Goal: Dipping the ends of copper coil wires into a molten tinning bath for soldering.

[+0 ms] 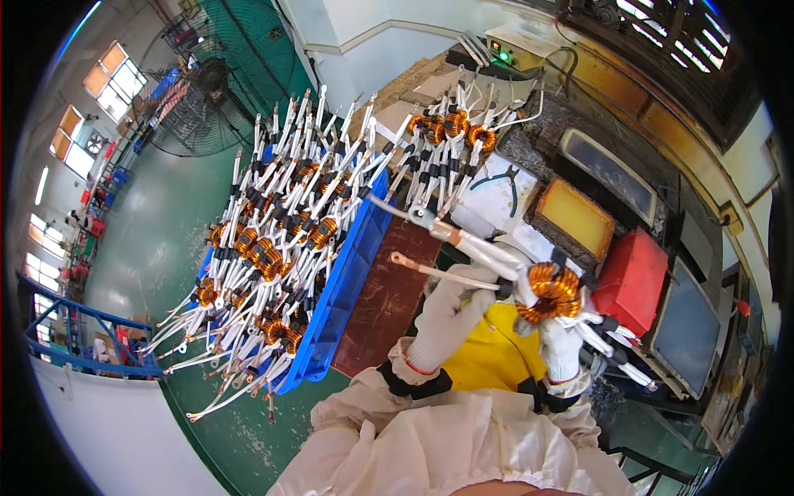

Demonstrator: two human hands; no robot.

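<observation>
Wound coil held in front of the body, seen from above. The copper-wound coil (550,293), a ring of bright wire, sits above the yellow sheet (488,351), toward your right side. Your right hand (564,351), in a white glove, is wrapped around the coil from its near side. Your left hand (451,310), likewise gloved, lies against the white-sleeved leads (484,252) at the coil's left; its fingers pass partly behind them, so you cannot tell how tightly they close. The thicker leads extend up and left; a separate thinner lead ends in a copper-coloured lug (399,259) above your left hand. Other leads with black sleeves project to the lower right.

To your left, the blue crate (351,285) is heaped with similar coils (265,258), their leads pointing in many directions. Beyond your hands, the worktop (529,153) carries a further group of coils (455,124), pliers (513,192) with dark handles, and a framed yellow block (576,215). The red box (633,277) stands just right of the held coil.
</observation>
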